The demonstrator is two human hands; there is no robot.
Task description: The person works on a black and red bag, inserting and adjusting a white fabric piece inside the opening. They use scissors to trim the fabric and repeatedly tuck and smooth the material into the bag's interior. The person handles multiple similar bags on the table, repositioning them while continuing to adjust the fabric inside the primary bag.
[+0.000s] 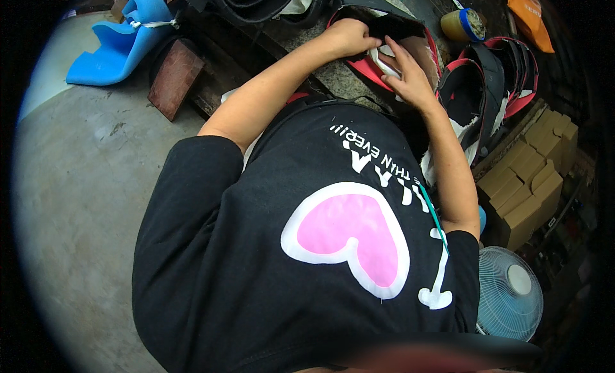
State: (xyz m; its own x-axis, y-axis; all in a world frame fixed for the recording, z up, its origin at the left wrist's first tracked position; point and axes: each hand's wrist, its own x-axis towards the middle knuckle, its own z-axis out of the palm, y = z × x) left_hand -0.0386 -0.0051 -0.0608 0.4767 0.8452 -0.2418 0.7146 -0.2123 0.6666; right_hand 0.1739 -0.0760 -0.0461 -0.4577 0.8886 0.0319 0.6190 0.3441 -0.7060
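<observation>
Black shirt point(256, 264), both hands point(349, 37) point(413, 78) at red-edged shell point(421, 51), jar point(453, 27) of lumpy matter point(475, 24) nearby

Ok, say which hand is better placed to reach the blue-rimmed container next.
Probably the right hand: it is nearer the container, while the left hand sits farther off. Both are at the black-and-red piece.

Curved fabric shell at top point(368, 74): black with red-pink trim and white inside; neighbouring fabric shells point(462, 94) black, also red-pink edged. T-shirt point(256, 296) black, white lettering, pink heart print point(327, 225) outlined white. Foam sheet point(118, 52) bright blue, board point(176, 80) reddish brown, jar point(456, 25) yellowish with blue rim, bag point(530, 15) orange, cardboard boxes point(528, 174) tan, fan point(506, 295) pale blue, white hub.
</observation>
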